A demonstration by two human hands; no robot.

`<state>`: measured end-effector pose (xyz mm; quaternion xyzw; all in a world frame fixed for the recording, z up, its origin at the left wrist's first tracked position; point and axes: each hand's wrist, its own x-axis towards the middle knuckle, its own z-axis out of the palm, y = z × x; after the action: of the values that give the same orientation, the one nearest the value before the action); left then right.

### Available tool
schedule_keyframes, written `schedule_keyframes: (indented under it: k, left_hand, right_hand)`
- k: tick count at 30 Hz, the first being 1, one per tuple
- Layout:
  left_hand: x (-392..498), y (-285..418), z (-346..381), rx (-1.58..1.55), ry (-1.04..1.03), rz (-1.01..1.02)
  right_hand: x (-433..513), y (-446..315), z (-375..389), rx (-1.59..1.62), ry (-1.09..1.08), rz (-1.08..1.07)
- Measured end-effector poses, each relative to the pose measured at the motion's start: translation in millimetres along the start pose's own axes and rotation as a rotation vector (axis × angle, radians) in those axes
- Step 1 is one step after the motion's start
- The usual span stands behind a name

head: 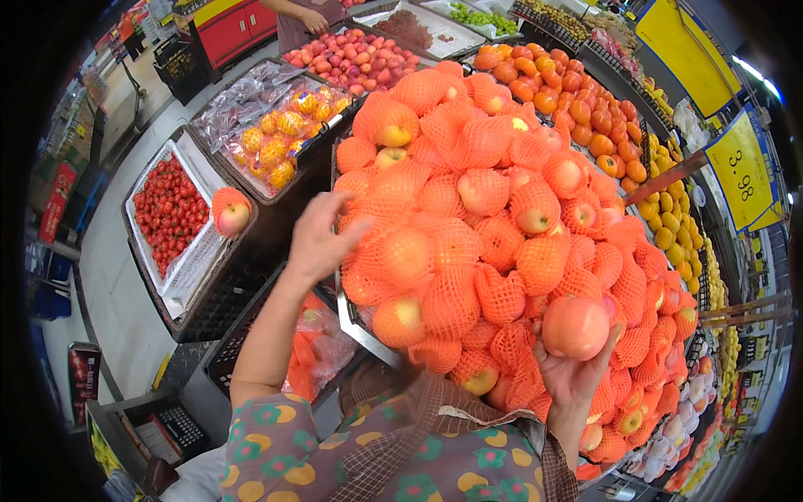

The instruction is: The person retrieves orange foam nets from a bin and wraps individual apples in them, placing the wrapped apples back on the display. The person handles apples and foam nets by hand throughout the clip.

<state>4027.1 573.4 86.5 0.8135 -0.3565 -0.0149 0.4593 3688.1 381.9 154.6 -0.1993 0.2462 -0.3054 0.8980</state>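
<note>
A large heap of apples in orange foam nets (452, 263) lies before me. My right hand (574, 370) holds a bare pinkish-red apple (575, 328) at the near side of the heap. At the heap's left edge, my left hand (326, 235) is held with fingers apart and nothing seen in it; it is slightly blurred. One netted apple (232, 213) sits apart on the corner of the crate to the left, beside a white basket of cherry tomatoes (169, 210).
Packed yellow fruit (273, 141), red fruit (357, 61) and persimmons (583, 94) lie beyond the heap. A price sign (743, 172) stands at right. Below my left arm is a black crate (241, 345) with plastic bags. Another person's hand (315, 22) is at the top.
</note>
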Motion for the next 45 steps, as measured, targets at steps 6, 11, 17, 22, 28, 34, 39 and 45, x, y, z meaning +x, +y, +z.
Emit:
schedule_keyframes:
  k: [6,11,17,22,28,34,39,45]
  left_hand:
    - [12.7,3.9,20.9,-0.066,-0.333,-0.149]
    - [7.5,23.9,5.8,-0.115,-0.024,-0.167]
    - [-28.2,107.8,23.0,-0.177,0.02,0.33]
    - [-59.7,158.8,69.2,-0.114,-0.105,0.43]
    - [-81.9,181.9,88.2,-0.163,-0.21,0.56]
    - [-82.6,172.2,85.7,-0.712,-0.328,0.06]
    - [-86.2,167.2,73.0,-1.155,-0.35,-0.116]
    - [-109.2,173.2,80.6,-1.182,-0.535,-0.193]
  right_hand:
    - [-8.0,8.0,1.8,-0.077,-0.228,0.026]
    - [-9.9,11.4,2.3,-0.167,-0.209,0.058]
    - [-7.1,20.7,19.1,-0.087,-0.291,0.219]
    - [-16.7,25.6,13.9,-0.272,-0.277,0.044]
    - [-37.3,24.5,-6.0,-0.449,-0.306,-0.141]
    - [-40.8,17.6,-6.5,-0.465,-0.28,-0.179]
    - [-37.4,19.5,-10.9,-0.657,-0.184,-0.248]
    - [-29.3,12.6,-7.9,-1.239,-0.047,-0.699]
